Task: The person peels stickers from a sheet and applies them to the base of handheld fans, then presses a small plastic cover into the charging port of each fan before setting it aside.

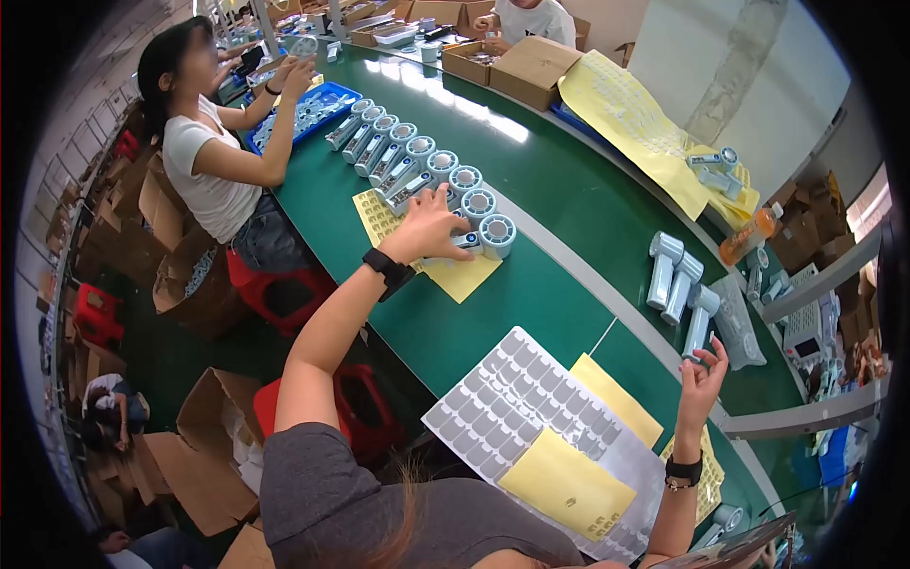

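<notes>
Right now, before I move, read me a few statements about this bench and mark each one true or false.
1. The left hand is at the near end of the row of fans. True.
2. The right hand is at the row's far end. False: it is beside the loose fans on the right.
3. A yellow sheet lies partly over the grey sheet. True.
4. The seated co-worker's stool is green. False: it is red.
5. The bottle is orange. True.
</notes>
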The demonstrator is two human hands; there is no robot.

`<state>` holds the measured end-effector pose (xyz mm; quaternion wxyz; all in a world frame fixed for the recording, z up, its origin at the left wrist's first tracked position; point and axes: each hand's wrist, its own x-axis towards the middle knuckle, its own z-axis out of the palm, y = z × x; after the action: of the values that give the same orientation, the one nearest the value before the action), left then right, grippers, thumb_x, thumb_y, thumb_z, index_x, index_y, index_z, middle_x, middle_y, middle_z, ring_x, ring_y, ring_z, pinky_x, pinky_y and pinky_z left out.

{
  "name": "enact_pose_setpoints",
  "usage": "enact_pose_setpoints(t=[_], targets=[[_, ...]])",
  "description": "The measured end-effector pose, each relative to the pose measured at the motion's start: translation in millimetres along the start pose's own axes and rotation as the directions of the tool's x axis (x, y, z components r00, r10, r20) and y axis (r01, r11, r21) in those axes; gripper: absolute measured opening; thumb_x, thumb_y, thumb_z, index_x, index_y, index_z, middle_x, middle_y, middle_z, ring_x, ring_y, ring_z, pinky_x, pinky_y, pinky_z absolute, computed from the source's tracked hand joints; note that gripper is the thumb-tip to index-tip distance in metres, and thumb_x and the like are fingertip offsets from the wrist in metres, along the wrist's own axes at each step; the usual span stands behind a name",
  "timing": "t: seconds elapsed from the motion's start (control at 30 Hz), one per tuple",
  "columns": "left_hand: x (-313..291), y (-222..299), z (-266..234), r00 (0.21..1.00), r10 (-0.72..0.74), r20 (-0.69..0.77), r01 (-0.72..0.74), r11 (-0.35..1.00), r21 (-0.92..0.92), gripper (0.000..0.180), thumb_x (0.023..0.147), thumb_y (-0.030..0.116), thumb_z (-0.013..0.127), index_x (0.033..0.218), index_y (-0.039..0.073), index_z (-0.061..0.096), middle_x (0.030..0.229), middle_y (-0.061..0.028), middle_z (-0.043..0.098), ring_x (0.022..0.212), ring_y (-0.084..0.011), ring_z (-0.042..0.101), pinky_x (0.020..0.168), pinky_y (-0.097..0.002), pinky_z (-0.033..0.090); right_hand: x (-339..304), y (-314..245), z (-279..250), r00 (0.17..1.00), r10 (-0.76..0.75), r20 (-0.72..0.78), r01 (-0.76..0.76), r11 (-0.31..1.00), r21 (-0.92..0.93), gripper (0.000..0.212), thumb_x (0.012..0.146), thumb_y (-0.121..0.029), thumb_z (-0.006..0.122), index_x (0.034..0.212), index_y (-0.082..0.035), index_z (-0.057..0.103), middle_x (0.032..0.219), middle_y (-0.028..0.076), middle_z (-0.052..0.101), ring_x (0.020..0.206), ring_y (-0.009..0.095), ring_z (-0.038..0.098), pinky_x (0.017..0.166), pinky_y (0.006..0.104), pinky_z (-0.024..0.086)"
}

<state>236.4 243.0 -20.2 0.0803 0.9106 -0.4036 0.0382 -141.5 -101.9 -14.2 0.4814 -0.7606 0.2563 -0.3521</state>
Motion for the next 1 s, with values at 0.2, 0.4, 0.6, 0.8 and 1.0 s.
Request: enact_pose_setpoints(t=[0.2, 0.4, 0.6, 0.8, 1.0], targets=[[-5, 37, 10, 1.000, 0.003, -0.023, -0.005, 0.996, -0.090, 0.051, 0.061, 0.054, 0.082, 0.102, 0.024, 0.078, 0.148, -0.0294, 0.032, 0.127, -0.0471, 0.035, 0.099, -0.0564, 0.036, -7, 11, -1, 1.000, 0.023, -0.004, -0.023, 0.998, 0.064, 0.058, 0.091, 0.004, 0.057, 0.144, -0.006, 0.038, 0.111, 0.008, 0.052, 0.084, 0.009, 0.059, 0.082, 0.0238, 0.051], [8, 129, 25, 0.985, 0.149, -0.083, -0.162, 0.969, -0.188, 0.048, 0.060, 0.051, 0.083, 0.096, 0.019, 0.080, 0.148, -0.0275, 0.031, 0.124, -0.0455, 0.037, 0.094, -0.0552, 0.039, -11, 2, 10, 0.990, 0.072, 0.120, -0.070, 0.997, -0.019, 0.067, 0.086, -0.009, 0.070, 0.144, -0.008, 0.037, 0.117, 0.010, 0.053, 0.095, 0.012, 0.059, 0.084, 0.0275, 0.051], [13, 288, 60, 0.871, 0.478, -0.114, -0.480, 0.777, -0.407, 0.044, 0.069, 0.047, 0.080, 0.093, 0.010, 0.077, 0.146, -0.0310, 0.032, 0.118, -0.0482, 0.042, 0.086, -0.0544, 0.048, -7, 28, 41, 0.999, 0.040, -0.013, -0.040, 0.998, 0.040, 0.086, 0.078, -0.023, 0.084, 0.145, -0.007, 0.032, 0.123, 0.015, 0.054, 0.112, 0.017, 0.058, 0.087, 0.0324, 0.053], [-5, 359, 29, 0.818, 0.565, 0.106, -0.446, 0.740, -0.503, 0.037, 0.086, 0.040, 0.068, 0.098, 0.006, 0.072, 0.130, -0.0255, 0.051, 0.107, -0.0420, 0.053, 0.077, -0.0475, 0.052, -12, 47, -27, 0.947, 0.285, -0.150, -0.265, 0.954, 0.142, 0.090, 0.074, -0.028, 0.086, 0.141, -0.002, 0.033, 0.107, 0.013, 0.064, 0.094, 0.018, 0.065, 0.081, 0.0305, 0.053], [52, 338, 22, 0.786, 0.594, -0.172, -0.617, 0.734, -0.284, 0.034, 0.094, 0.028, 0.061, 0.115, 0.001, 0.060, 0.110, -0.0207, 0.065, 0.097, -0.0363, 0.062, 0.079, -0.0429, 0.050, -8, 61, -77, 0.961, 0.262, -0.091, -0.256, 0.964, 0.078, 0.082, 0.078, -0.020, 0.084, 0.141, -0.006, 0.034, 0.107, 0.012, 0.060, 0.101, 0.017, 0.062, 0.082, 0.0299, 0.053]])
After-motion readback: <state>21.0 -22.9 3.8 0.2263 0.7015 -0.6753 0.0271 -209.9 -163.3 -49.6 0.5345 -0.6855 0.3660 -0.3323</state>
